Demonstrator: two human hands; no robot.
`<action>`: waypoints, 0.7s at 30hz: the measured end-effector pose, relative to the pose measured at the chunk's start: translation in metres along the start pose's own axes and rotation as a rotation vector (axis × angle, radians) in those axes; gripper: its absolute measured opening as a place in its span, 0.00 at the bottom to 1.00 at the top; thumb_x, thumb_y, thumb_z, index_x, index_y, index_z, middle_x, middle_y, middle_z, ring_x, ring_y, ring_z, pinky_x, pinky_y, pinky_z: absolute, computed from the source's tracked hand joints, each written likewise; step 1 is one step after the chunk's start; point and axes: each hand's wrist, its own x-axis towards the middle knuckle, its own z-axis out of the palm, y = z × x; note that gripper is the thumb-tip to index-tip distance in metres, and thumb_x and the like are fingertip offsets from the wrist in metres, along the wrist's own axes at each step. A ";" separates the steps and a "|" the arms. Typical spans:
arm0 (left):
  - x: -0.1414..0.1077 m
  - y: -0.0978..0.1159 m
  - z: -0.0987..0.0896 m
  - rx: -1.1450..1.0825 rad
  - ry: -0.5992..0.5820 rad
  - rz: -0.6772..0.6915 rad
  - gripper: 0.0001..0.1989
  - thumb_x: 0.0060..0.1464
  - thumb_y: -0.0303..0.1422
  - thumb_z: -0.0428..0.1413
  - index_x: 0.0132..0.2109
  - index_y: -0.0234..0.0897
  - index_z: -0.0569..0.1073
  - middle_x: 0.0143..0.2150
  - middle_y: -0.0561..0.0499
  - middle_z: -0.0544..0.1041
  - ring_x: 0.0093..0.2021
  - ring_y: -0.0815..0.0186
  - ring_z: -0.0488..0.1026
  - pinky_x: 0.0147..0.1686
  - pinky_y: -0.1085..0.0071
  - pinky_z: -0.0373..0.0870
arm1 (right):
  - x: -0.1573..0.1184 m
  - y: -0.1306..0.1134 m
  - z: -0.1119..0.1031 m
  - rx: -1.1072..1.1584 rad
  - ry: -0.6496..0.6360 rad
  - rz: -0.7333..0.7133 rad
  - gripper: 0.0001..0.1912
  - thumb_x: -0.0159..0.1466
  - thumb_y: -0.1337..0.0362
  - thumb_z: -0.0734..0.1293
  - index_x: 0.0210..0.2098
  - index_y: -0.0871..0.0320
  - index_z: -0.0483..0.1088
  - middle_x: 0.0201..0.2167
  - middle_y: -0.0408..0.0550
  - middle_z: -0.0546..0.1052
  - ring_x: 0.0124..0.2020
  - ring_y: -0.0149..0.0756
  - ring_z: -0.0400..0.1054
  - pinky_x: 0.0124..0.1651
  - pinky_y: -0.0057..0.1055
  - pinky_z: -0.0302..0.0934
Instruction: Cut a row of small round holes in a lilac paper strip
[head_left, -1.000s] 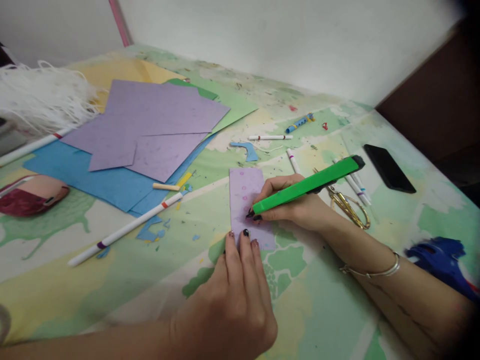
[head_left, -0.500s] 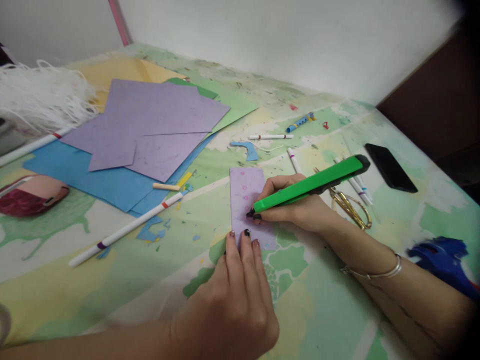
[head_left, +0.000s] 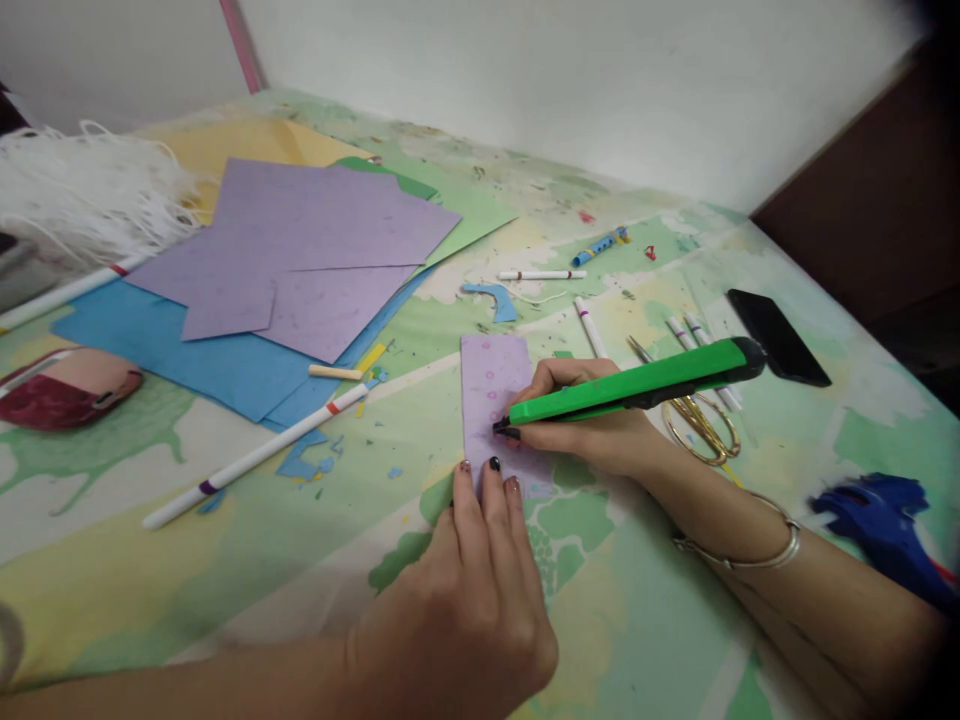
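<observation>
My right hand is closed round a green utility knife, its dark tip end down on a purple paper strip. Small pinkish circles run in a line along the strip. My left hand lies flat with its fingers stretched out, the fingertips pressing the near end of the strip against the table. The blade itself is too small and shadowed to make out. Just beyond my right wrist lie gold-handled scissors, partly hidden by the knife.
Purple sheets and blue sheets lie at left, near a white stick. A black phone and a blue glue gun are at right. Behind the strip are a marker and a blue paper scrap.
The rear end of the knife has swung lower and to the right, while its tip stays at nearly the same spot on the strip. My left hand holds its place.
</observation>
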 end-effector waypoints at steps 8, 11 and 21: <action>0.000 -0.002 -0.004 0.023 -0.069 0.073 0.19 0.49 0.22 0.47 0.43 0.18 0.77 0.41 0.32 0.80 0.37 0.49 0.80 0.33 0.60 0.76 | 0.001 0.001 0.000 -0.002 0.008 0.005 0.13 0.53 0.62 0.74 0.25 0.58 0.66 0.28 0.46 0.78 0.31 0.36 0.73 0.31 0.28 0.65; 0.000 -0.001 -0.003 0.008 -0.054 0.067 0.19 0.48 0.22 0.48 0.44 0.16 0.77 0.41 0.31 0.79 0.38 0.48 0.80 0.33 0.60 0.76 | 0.001 -0.001 0.001 -0.015 0.022 0.012 0.13 0.53 0.62 0.74 0.24 0.58 0.66 0.27 0.46 0.78 0.30 0.35 0.73 0.30 0.27 0.64; -0.001 0.000 -0.002 0.017 -0.035 0.038 0.18 0.50 0.22 0.48 0.44 0.17 0.77 0.41 0.32 0.80 0.38 0.49 0.80 0.31 0.62 0.77 | 0.001 0.000 0.000 -0.015 0.016 -0.004 0.13 0.53 0.61 0.75 0.25 0.58 0.66 0.26 0.45 0.77 0.29 0.33 0.72 0.28 0.26 0.62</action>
